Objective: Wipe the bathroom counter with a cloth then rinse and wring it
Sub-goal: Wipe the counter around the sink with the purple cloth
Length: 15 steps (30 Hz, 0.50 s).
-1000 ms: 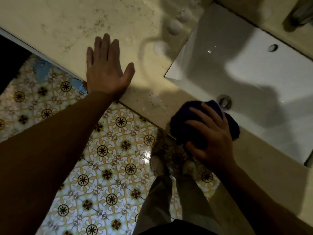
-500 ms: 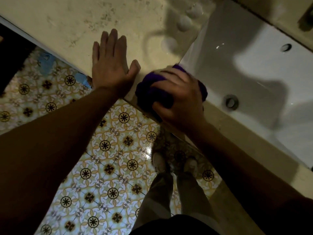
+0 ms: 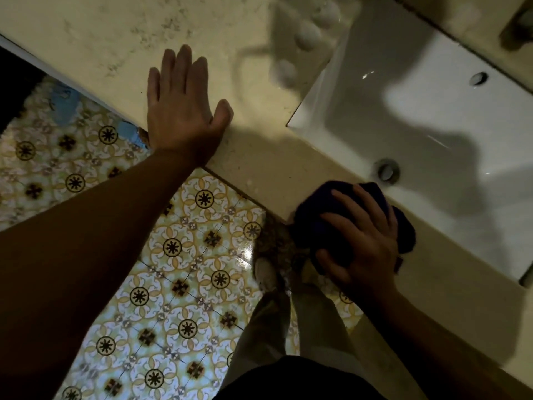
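Trousers (image 3: 268,321) and patterned floor tiles (image 3: 173,255) sit nearest. Right hand (image 3: 360,243) presses down, fingers curled over a dark purple cloth (image 3: 320,215) on the table's (image 3: 259,157) front edge by the sink (image 3: 418,116). Left hand (image 3: 181,111) lies flat and spread out on the table, holding nothing.

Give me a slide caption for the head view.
Right hand wipes counter with dark cloth; left hand braces.

Single head-worn view, steeply downward, close over counter (image 3: 245,157) edge and floor (image 3: 173,269).
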{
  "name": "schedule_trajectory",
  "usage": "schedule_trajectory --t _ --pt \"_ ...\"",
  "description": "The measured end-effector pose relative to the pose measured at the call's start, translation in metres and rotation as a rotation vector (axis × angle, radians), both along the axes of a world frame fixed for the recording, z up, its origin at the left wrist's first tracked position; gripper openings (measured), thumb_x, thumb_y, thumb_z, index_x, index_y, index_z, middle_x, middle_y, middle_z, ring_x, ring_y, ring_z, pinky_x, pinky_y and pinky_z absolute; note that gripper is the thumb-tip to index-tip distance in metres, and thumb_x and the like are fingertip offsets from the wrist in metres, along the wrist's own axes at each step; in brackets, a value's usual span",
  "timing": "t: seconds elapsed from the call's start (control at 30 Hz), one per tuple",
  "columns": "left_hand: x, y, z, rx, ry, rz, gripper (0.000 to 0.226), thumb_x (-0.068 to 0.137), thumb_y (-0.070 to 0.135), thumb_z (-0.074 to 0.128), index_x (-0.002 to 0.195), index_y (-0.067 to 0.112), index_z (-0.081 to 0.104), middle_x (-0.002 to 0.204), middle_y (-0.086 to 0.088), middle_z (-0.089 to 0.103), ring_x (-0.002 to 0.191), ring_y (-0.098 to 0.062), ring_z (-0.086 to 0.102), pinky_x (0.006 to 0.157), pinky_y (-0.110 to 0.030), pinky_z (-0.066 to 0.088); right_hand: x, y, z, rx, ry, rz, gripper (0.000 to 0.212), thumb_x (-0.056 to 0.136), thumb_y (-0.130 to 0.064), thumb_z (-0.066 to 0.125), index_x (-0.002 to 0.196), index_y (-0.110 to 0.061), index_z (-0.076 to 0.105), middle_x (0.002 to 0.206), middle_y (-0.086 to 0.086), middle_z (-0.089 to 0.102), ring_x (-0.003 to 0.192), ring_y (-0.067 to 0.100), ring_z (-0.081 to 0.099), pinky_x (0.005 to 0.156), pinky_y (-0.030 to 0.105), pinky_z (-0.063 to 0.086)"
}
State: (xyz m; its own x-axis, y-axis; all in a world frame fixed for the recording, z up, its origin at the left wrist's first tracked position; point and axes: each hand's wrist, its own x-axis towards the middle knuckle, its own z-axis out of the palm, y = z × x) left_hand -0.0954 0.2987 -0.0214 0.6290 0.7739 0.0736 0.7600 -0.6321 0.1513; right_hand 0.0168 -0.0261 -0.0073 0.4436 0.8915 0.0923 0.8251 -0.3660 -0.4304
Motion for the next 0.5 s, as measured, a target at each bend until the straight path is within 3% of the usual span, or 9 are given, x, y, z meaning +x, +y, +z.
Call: schedule_trajectory --t 0.27,0.5 --pt "-0.002 -0.002 0.004 -0.001 0.002 -0.014 0.076 0.096 0.051 0.038 0.159 0.008 0.032 0.17 -0.014 0.023 0.159 -0.032 0.014 0.129 -0.05 0.008 -0.003 0.128 0.0 0.072 0.056 0.052 0.046 0.077 -0.045 0.067 0.117 -0.024 0.071 0.138 0.002 0.062 0.14 0.031 0.044 0.115 0.061 0.026" --pt "0.0 -0.004 0.009 -0.025 -0.038 -0.011 0.074 0.096 0.048 0.042 0.157 0.006 0.036 0.168 -0.016 0.026 0.158 -0.034 0.017 0.128 -0.051 0.009 0.032 0.092 0.032 0.246 0.303 -0.036 0.038 0.075 -0.029 0.067 0.109 -0.013 0.073 0.125 0.008 0.067 0.123 0.028 0.056 0.104 0.05 0.045"
